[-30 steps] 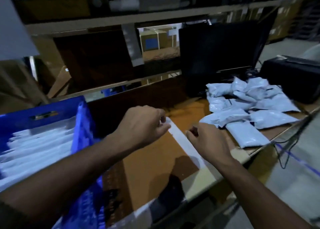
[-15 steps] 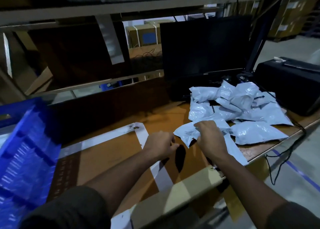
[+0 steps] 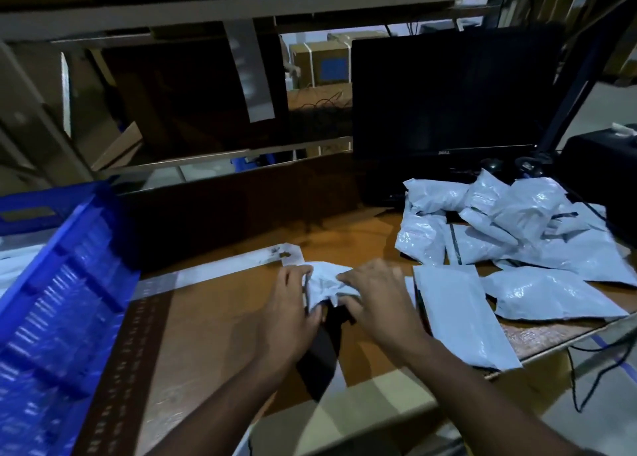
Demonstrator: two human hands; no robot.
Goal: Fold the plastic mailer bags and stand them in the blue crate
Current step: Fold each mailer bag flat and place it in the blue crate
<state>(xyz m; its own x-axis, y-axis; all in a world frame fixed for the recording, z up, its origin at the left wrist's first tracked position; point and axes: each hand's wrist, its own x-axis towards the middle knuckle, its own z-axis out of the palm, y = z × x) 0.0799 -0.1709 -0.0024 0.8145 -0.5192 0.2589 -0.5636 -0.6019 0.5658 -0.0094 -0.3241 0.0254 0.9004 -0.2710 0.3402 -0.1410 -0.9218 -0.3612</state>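
Together, the left hand [image 3: 293,312] and right hand [image 3: 374,297] pinch a crumpled pale-grey plastic mailer bag [image 3: 325,285] just above the middle of the brown wooden bench [image 3: 213,317]. At its left edge stands the blue plastic crate [image 3: 58,283]; more grey mailer bags [image 3: 510,228] are heaped at the right.

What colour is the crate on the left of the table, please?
The crate is bright blue, seen best in the head view.

Your orange tabletop [image 3: 220,321] carries a blue crate [image 3: 58,283] at left, loose mailer bags [image 3: 510,235] at right, a dark monitor [image 3: 444,111] behind.
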